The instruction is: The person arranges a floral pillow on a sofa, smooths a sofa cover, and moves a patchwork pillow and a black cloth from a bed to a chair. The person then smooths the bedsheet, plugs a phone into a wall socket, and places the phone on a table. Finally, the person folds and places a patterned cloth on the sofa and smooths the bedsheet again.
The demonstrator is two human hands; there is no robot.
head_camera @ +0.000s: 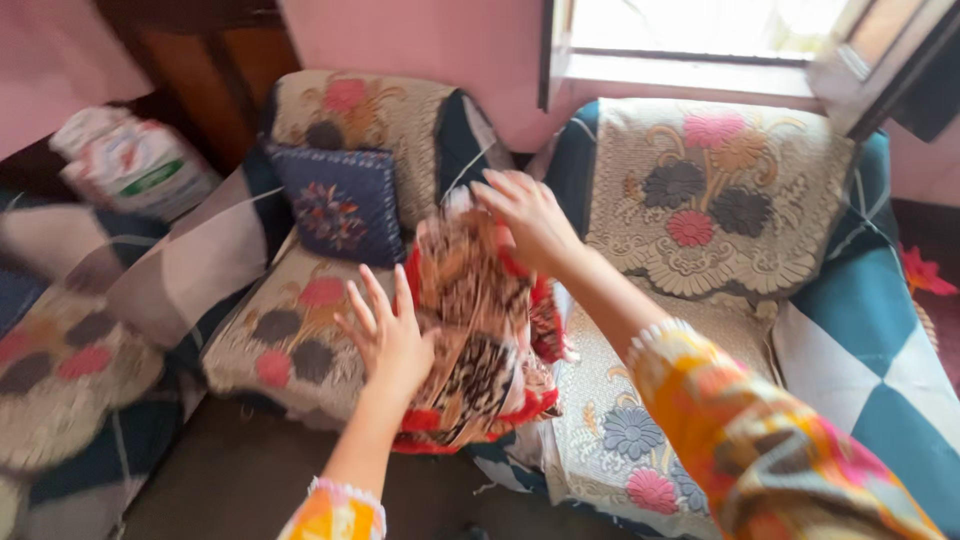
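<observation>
My right hand (pixel 530 215) pinches the top of the patterned red-and-brown cloth (pixel 480 330), which hangs between the two armchairs; my left hand (pixel 390 335), fingers spread, presses its side.

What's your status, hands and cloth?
Left hand open, fingers spread against patterned cloth. Right hand grips its top edge. Cloth hangs between two floral-covered armchairs. Nothing blocking.

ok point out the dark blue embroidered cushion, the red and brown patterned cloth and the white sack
dark blue embroidered cushion (pixel 340 203), head view, its flower centre
red and brown patterned cloth (pixel 478 330), head view, its middle folds
white sack (pixel 135 162), head view, its front
</observation>
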